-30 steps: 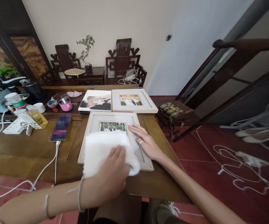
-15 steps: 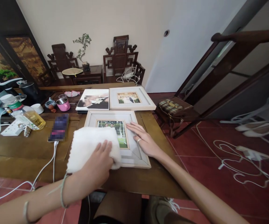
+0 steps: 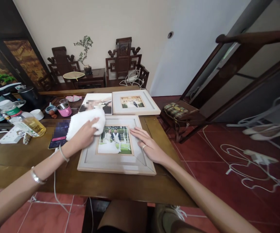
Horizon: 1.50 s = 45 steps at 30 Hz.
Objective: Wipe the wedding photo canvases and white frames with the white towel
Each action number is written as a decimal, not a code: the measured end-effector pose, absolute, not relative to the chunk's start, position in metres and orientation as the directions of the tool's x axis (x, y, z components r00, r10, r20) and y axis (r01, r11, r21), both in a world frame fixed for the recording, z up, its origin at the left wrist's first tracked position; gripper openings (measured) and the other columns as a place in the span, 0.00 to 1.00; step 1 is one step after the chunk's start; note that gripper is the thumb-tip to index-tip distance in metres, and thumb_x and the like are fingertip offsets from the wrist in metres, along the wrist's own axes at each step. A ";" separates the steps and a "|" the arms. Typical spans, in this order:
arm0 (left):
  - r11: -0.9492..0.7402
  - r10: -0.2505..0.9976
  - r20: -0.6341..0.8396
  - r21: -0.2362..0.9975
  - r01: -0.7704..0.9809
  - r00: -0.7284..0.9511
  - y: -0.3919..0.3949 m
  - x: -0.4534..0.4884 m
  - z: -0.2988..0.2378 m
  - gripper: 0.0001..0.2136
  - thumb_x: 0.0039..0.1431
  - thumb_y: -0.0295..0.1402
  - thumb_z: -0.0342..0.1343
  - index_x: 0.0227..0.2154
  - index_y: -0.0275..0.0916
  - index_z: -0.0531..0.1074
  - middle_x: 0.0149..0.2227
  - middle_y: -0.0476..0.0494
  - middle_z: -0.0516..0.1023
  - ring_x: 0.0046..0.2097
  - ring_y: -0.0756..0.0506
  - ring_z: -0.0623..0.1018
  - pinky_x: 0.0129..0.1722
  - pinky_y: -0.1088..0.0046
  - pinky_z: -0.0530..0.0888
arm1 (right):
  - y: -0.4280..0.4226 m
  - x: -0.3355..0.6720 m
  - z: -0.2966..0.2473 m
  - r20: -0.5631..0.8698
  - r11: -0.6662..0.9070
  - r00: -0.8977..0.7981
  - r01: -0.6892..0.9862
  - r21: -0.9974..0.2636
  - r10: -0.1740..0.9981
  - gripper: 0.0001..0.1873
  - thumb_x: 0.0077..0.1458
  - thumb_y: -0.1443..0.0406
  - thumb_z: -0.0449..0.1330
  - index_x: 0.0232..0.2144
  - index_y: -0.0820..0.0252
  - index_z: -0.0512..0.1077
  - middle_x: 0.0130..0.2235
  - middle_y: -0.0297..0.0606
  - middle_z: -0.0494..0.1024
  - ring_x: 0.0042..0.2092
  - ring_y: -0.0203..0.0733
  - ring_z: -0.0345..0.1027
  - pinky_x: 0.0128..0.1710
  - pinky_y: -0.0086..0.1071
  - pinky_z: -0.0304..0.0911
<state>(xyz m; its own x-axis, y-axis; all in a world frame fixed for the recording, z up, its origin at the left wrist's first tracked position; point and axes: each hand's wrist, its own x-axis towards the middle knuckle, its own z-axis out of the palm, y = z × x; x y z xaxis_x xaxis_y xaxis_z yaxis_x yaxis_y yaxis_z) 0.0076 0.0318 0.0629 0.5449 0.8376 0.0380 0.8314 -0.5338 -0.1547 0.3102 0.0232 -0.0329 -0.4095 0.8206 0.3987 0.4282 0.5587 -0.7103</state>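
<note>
A white-bordered picture frame lies flat on the wooden table, with a photo of two seated people at its centre. My left hand presses on a fluffy white cloth at the frame's upper left corner; the cloth hides that corner and part of the phone. Its fingertips rest on the cloth, the thumb side partly out of sight. On the frame's right border my right hand lies flat, fingers stretched towards the photo, a ring on one finger. Behind stand a second white frame and a photo panel, both lying flat.
To the left are a plugged-in phone, a bottle of yellow liquid, a white power strip and a pink cup. A wooden chair with a checked bag stands right of the table. White cables trail over the floor.
My left hand has slid the white cloth up and left, from the frame's lower left to its upper left corner, uncovering the photo. My right hand has stayed on the right border.
</note>
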 end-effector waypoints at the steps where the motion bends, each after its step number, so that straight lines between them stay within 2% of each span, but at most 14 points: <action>1: -0.537 0.833 0.050 -0.165 0.827 0.551 0.041 0.006 0.062 0.19 0.48 0.14 0.43 0.39 0.29 0.73 0.65 0.32 0.57 0.66 0.40 0.57 0.65 0.57 0.56 | 0.023 0.310 -0.033 0.398 0.558 -0.409 0.427 -0.712 0.821 0.29 0.57 0.70 0.49 0.59 0.47 0.64 0.62 0.35 0.66 0.67 0.49 0.49 0.65 0.59 0.45; 5: -0.566 0.813 0.013 -0.219 0.795 0.582 0.045 0.005 0.062 0.20 0.48 0.14 0.42 0.40 0.30 0.73 0.64 0.30 0.58 0.64 0.38 0.61 0.63 0.54 0.59 | 0.024 0.311 -0.033 0.408 0.559 -0.402 0.410 -0.721 0.820 0.28 0.57 0.70 0.49 0.58 0.47 0.66 0.62 0.35 0.67 0.66 0.49 0.50 0.65 0.59 0.46; 8: -0.572 0.816 -0.046 -0.212 0.793 0.576 0.017 0.009 0.066 0.20 0.47 0.13 0.42 0.39 0.29 0.74 0.64 0.28 0.58 0.63 0.37 0.65 0.61 0.57 0.63 | 0.024 0.310 -0.033 0.410 0.551 -0.388 0.398 -0.733 0.825 0.28 0.55 0.71 0.50 0.57 0.49 0.67 0.61 0.36 0.68 0.66 0.48 0.51 0.65 0.57 0.47; 12: -0.586 0.810 -0.117 -0.117 0.802 0.575 -0.040 0.015 0.072 0.16 0.46 0.14 0.45 0.35 0.29 0.75 0.64 0.26 0.58 0.65 0.37 0.60 0.63 0.61 0.61 | 0.023 0.309 -0.032 0.406 0.533 -0.363 0.397 -0.747 0.839 0.29 0.54 0.72 0.49 0.56 0.49 0.68 0.60 0.36 0.69 0.66 0.47 0.52 0.65 0.57 0.47; 15: -0.577 0.811 -0.140 -0.023 0.817 0.569 -0.080 0.017 0.073 0.17 0.46 0.14 0.47 0.34 0.31 0.76 0.65 0.29 0.57 0.66 0.37 0.58 0.63 0.62 0.62 | 0.023 0.308 -0.032 0.411 0.533 -0.355 0.395 -0.748 0.840 0.29 0.53 0.73 0.50 0.56 0.49 0.69 0.60 0.37 0.69 0.66 0.47 0.52 0.65 0.57 0.47; 18: -0.592 0.793 -0.131 0.065 0.803 0.595 -0.098 0.017 0.070 0.18 0.45 0.14 0.47 0.33 0.34 0.77 0.66 0.36 0.55 0.67 0.38 0.56 0.65 0.58 0.58 | 0.023 0.309 -0.032 0.407 0.537 -0.368 0.400 -0.743 0.836 0.29 0.53 0.73 0.50 0.56 0.50 0.69 0.60 0.38 0.69 0.66 0.47 0.52 0.65 0.57 0.47; 21: -0.602 0.786 -0.096 0.107 0.791 0.611 -0.085 0.018 0.064 0.22 0.43 0.14 0.46 0.37 0.36 0.78 0.67 0.40 0.53 0.67 0.39 0.54 0.67 0.52 0.51 | 0.022 0.309 -0.033 0.401 0.544 -0.386 0.412 -0.731 0.831 0.30 0.54 0.73 0.49 0.57 0.50 0.67 0.61 0.38 0.68 0.66 0.48 0.51 0.65 0.57 0.46; 23: -0.599 0.794 -0.056 0.089 0.795 0.605 -0.061 0.019 0.059 0.23 0.43 0.14 0.46 0.40 0.35 0.77 0.67 0.40 0.51 0.68 0.36 0.50 0.66 0.49 0.50 | 0.022 0.309 -0.034 0.403 0.550 -0.392 0.420 -0.722 0.827 0.30 0.54 0.72 0.49 0.58 0.51 0.67 0.61 0.38 0.67 0.66 0.48 0.50 0.65 0.58 0.46; 27: -0.565 0.825 0.043 0.004 0.825 0.564 0.001 0.019 0.053 0.16 0.52 0.17 0.48 0.39 0.32 0.77 0.68 0.37 0.50 0.68 0.30 0.45 0.64 0.47 0.53 | 0.022 0.310 -0.037 0.412 0.566 -0.402 0.428 -0.705 0.817 0.30 0.55 0.72 0.48 0.59 0.52 0.66 0.62 0.38 0.66 0.66 0.49 0.50 0.65 0.58 0.45; 31: -0.531 0.837 0.115 -0.062 0.845 0.535 0.047 0.019 0.049 0.13 0.60 0.22 0.46 0.43 0.29 0.74 0.67 0.30 0.50 0.67 0.31 0.50 0.64 0.50 0.56 | 0.022 0.311 -0.038 0.410 0.565 -0.404 0.428 -0.706 0.818 0.29 0.56 0.71 0.48 0.59 0.51 0.66 0.62 0.39 0.66 0.66 0.49 0.49 0.65 0.59 0.45; 34: -0.568 0.810 0.103 -0.101 0.817 0.577 0.051 0.020 0.046 0.13 0.61 0.22 0.46 0.43 0.28 0.73 0.65 0.28 0.55 0.67 0.35 0.55 0.65 0.54 0.55 | 0.021 0.311 -0.037 0.400 0.553 -0.397 0.430 -0.714 0.826 0.28 0.57 0.70 0.48 0.58 0.52 0.66 0.62 0.39 0.66 0.66 0.49 0.50 0.65 0.59 0.45; 37: -0.623 0.773 0.072 -0.100 0.776 0.630 0.023 0.021 0.043 0.12 0.59 0.20 0.47 0.41 0.29 0.74 0.64 0.28 0.59 0.66 0.37 0.57 0.65 0.55 0.56 | 0.020 0.310 -0.036 0.394 0.543 -0.390 0.435 -0.719 0.833 0.28 0.56 0.71 0.48 0.58 0.52 0.67 0.61 0.39 0.67 0.66 0.49 0.50 0.65 0.58 0.46; 41: -0.674 0.739 0.002 -0.031 0.738 0.674 -0.048 0.022 0.045 0.08 0.57 0.22 0.52 0.37 0.31 0.75 0.64 0.30 0.58 0.67 0.36 0.56 0.65 0.57 0.56 | 0.020 0.309 -0.036 0.400 0.540 -0.375 0.435 -0.721 0.836 0.29 0.54 0.72 0.49 0.57 0.52 0.67 0.61 0.39 0.67 0.66 0.49 0.51 0.65 0.59 0.46; 45: -0.696 0.717 0.010 0.050 0.716 0.697 -0.101 0.025 0.050 0.09 0.60 0.23 0.51 0.41 0.33 0.74 0.66 0.34 0.56 0.67 0.39 0.54 0.66 0.61 0.57 | 0.020 0.308 -0.036 0.402 0.534 -0.362 0.429 -0.729 0.841 0.29 0.54 0.72 0.49 0.57 0.50 0.67 0.61 0.37 0.68 0.66 0.49 0.51 0.65 0.59 0.46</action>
